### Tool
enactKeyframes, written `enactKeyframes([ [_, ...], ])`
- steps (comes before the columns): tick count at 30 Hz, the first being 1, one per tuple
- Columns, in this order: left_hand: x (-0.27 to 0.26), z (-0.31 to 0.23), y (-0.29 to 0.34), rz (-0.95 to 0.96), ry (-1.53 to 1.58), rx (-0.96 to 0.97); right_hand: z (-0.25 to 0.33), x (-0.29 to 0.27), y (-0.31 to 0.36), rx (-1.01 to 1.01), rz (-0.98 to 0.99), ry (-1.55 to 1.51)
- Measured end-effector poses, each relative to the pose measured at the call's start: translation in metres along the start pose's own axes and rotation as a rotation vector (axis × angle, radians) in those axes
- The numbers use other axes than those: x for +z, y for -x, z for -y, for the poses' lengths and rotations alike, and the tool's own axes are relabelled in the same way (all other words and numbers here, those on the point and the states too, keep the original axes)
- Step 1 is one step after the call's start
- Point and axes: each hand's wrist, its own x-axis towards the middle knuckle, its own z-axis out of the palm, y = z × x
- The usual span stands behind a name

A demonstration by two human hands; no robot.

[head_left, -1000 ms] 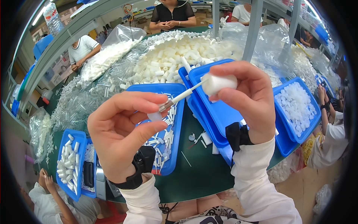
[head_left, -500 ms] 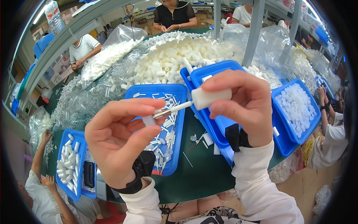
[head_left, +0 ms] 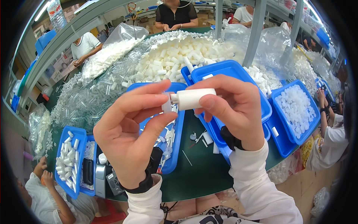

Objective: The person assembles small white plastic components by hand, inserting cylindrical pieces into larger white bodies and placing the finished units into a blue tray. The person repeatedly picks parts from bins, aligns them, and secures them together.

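Observation:
My right hand (head_left: 235, 110) holds a small white plastic tube (head_left: 194, 98) level, pinched between thumb and fingers. My left hand (head_left: 130, 127) meets it at the tube's left end, where thumb and forefinger pinch a small clear cap (head_left: 167, 106) against the tube's nozzle. Both hands are raised above a blue tray (head_left: 176, 149) that holds several small white and clear parts. Both wrists wear black bands and white sleeves.
A large heap of white tubes (head_left: 175, 56) and clear parts (head_left: 89, 100) covers the green table (head_left: 201, 171). More blue trays (head_left: 294, 108) stand to the right and lower left (head_left: 69, 160). Other people sit around the table, at the far side and both near corners.
The long thin stem that stuck out of the tube has gone inside it. My hands have closed together, and the left fingers now hold the cap at the tube's end.

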Motion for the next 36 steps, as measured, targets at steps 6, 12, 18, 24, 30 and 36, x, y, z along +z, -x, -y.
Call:
enactKeyframes([
  [6,-0.003,-0.004,-0.002,0.075,-0.001,0.017,0.005,0.007,0.0,0.054,-0.062,-0.096],
  [12,-0.001,-0.007,-0.001,0.074,0.016,0.063,0.011,0.006,0.001,-0.046,-0.007,0.072],
  [18,-0.001,-0.008,0.002,-0.016,0.071,0.002,0.016,0.022,0.004,-0.06,-0.088,0.089],
  [24,0.002,0.002,0.003,-0.063,0.07,0.064,0.022,0.046,0.01,0.054,-0.31,0.132],
  [30,-0.017,0.0,0.002,-0.233,0.096,0.122,0.037,0.054,-0.016,0.184,0.004,0.449],
  [36,-0.071,0.002,0.004,-0.922,-0.02,0.16,-0.003,0.109,-0.062,0.361,0.279,0.747],
])
